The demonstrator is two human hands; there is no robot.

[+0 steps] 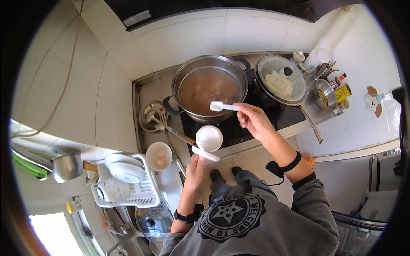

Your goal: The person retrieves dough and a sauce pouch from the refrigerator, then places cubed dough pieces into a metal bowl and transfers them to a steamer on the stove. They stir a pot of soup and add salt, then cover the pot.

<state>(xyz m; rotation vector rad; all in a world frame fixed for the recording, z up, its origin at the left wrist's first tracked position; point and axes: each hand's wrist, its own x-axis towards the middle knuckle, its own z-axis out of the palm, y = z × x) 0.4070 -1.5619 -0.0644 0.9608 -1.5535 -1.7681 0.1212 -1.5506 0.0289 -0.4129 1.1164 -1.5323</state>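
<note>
My right hand [254,121] grips the handle of a small white plastic measuring spoon [216,106]. White granules seem to lie in its bowl, which is above the near rim of a large steel pot [209,60]. Brown, steaming broth [208,88] fills part of the pot; pale pieces show in it. In my left hand [194,171] is a round white container [209,136] with a white substance inside. Its white lid [206,154] stands raised by my thumb. My fingers under the container are hidden.
A lidded pan [261,92] with pale blocks under its glass stands right of the pot, its handle jutting forward. Steel bowl [326,94] and seasoning bottles [342,92] line the right. Leftward are a ladle [149,116], a bowl of eggs [159,148] and a dish rack [150,188].
</note>
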